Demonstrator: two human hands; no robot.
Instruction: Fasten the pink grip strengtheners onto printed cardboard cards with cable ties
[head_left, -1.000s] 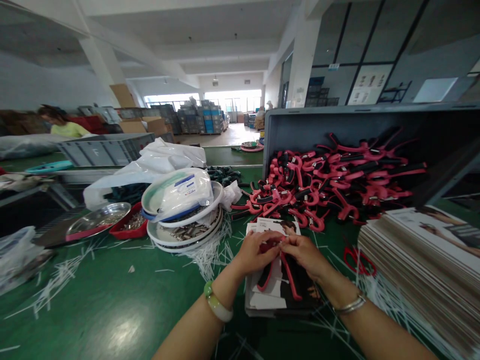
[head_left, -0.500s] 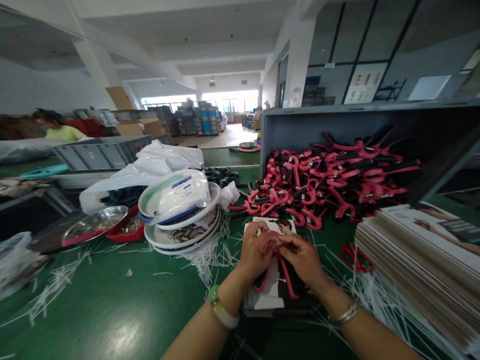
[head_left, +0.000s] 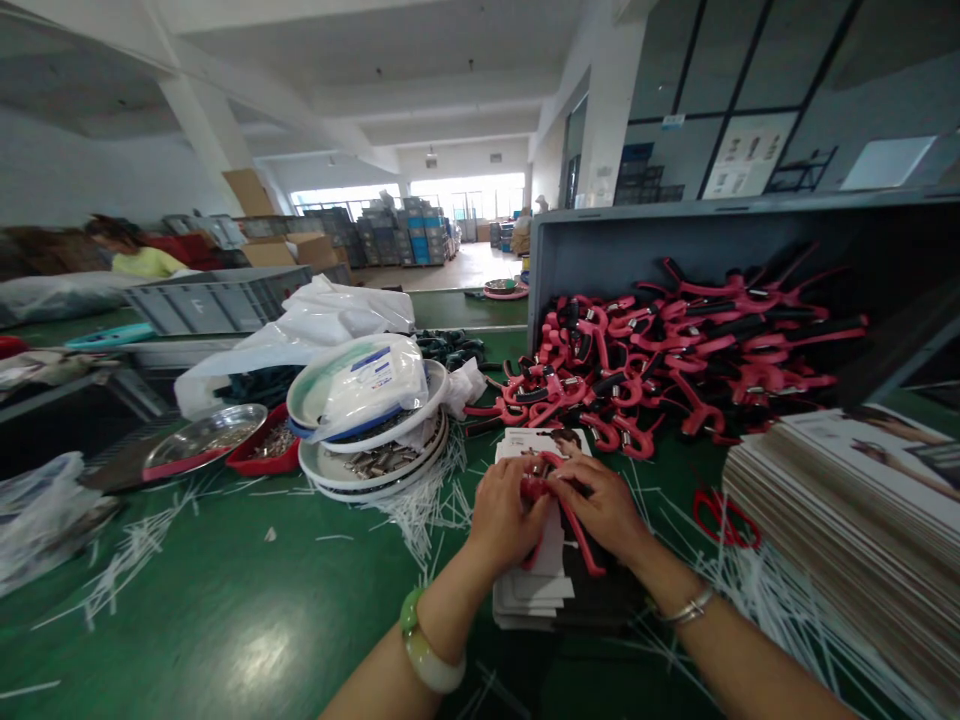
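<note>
Just in front of me, a red-and-black plier-shaped hand tool (head_left: 579, 535) lies over a small stack of printed cards (head_left: 534, 590), its two handles spread towards me. My left hand (head_left: 508, 512) is closed around the left side of its upper end. From the other side, my right hand (head_left: 600, 500) pinches the same end with thumb and fingers. Whatever small part lies between the fingertips is hidden. A bangle circles each wrist. Beyond my hands, many similar red-and-black tools (head_left: 637, 350) spill in a heap from a tipped grey crate (head_left: 720, 205).
A tall stack of cards (head_left: 810, 530) stands at right, beside red-handled scissors (head_left: 726, 518) and loose white strips (head_left: 780, 600). To the left are stacked bowls of metal parts (head_left: 375, 470), a red tray (head_left: 262, 455) and a metal dish (head_left: 202, 440). A person (head_left: 142, 255) sits far left.
My left hand has shifted slightly left and its fingers have come lower over the tool's upper end. My right hand keeps its pinch there. The view has turned slightly left.
</note>
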